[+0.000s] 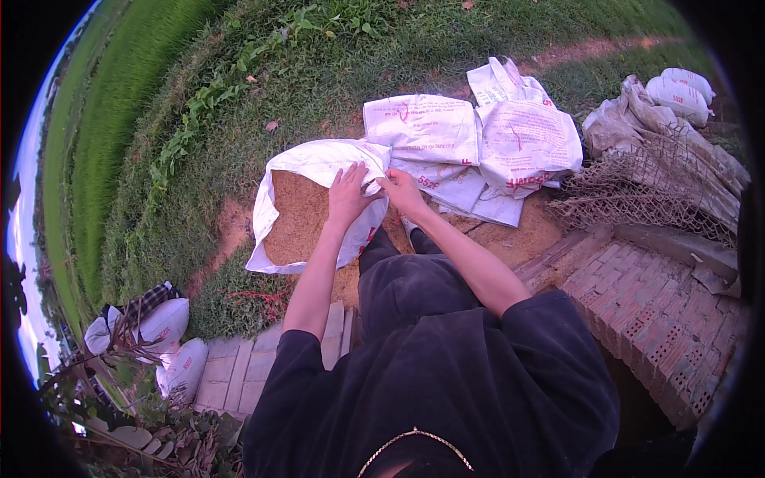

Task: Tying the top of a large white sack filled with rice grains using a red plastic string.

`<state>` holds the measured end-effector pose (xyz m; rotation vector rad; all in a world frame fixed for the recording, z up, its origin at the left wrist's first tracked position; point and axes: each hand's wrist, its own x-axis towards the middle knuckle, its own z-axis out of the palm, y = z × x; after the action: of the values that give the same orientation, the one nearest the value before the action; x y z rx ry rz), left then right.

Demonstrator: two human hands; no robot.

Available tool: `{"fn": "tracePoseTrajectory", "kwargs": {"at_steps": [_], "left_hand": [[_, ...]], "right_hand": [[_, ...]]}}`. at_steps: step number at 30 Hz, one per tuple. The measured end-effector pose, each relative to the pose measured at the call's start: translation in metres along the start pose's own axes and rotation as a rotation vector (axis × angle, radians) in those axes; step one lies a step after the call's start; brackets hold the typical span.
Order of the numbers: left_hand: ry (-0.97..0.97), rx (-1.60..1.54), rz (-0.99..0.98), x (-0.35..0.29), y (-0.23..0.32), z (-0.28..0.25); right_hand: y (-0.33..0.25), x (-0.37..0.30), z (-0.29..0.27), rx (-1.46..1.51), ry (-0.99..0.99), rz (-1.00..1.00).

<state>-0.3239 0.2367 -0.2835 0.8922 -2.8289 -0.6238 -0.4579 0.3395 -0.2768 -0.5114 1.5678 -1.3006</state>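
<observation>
Fingers [355,176] on sack [319,157] of apparent grain [299,219]

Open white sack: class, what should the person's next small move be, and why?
Perhaps slide the left hand leftward along the rim of the white sack: it sits close to the right hand at the sack's right side, while the left rim is unheld beside the brown grainy material.

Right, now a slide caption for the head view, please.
Left hand and right hand on the edge of an open white sack of brown, grain-like filling.
</observation>
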Motion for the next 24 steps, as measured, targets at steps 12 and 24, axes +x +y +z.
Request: {"fn": "tracePoseTrajectory", "kwargs": {"at_steps": [12, 24], "left_hand": [[0.334, 0.148, -0.695, -0.062, -0.051, -0.013], [0.045, -0.322, -0.507, 0.012, 0.023, 0.043]], "right_hand": [[0.007, 0.001, -0.032, -0.229, 0.095, -0.059], [0.004, -0.003, -0.035, -0.102, 0.021, 0.016]]}}
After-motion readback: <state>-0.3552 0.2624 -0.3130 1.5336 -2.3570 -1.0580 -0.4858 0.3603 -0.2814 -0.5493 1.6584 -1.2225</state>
